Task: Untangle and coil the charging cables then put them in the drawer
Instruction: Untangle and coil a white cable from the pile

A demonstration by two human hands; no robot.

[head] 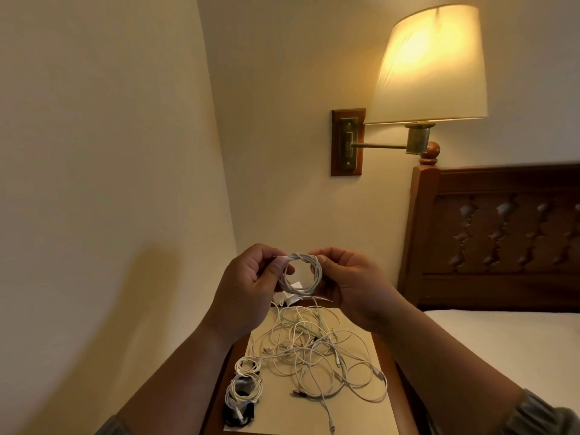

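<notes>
A white charging cable wound into a small coil [309, 285] hangs in the air between both hands above the nightstand. My left hand [251, 281] pinches its left side, where a plug end sticks out. My right hand [348, 277] pinches the coil's right side. Below, a loose tangle of white cables [317, 350] sprawls over the pale mat on the nightstand [390, 400]. Two coiled white cables [248, 364] [243, 390] lie at the mat's left edge, with a black coiled cable [233, 414] below them. No drawer is visible.
A white charger block [288, 298] lies at the back of the nightstand. A lit wall lamp [430, 67] hangs above right. A wooden headboard [502, 233] and white bed [502, 350] stand to the right. The wall [110, 183] closes in the left side.
</notes>
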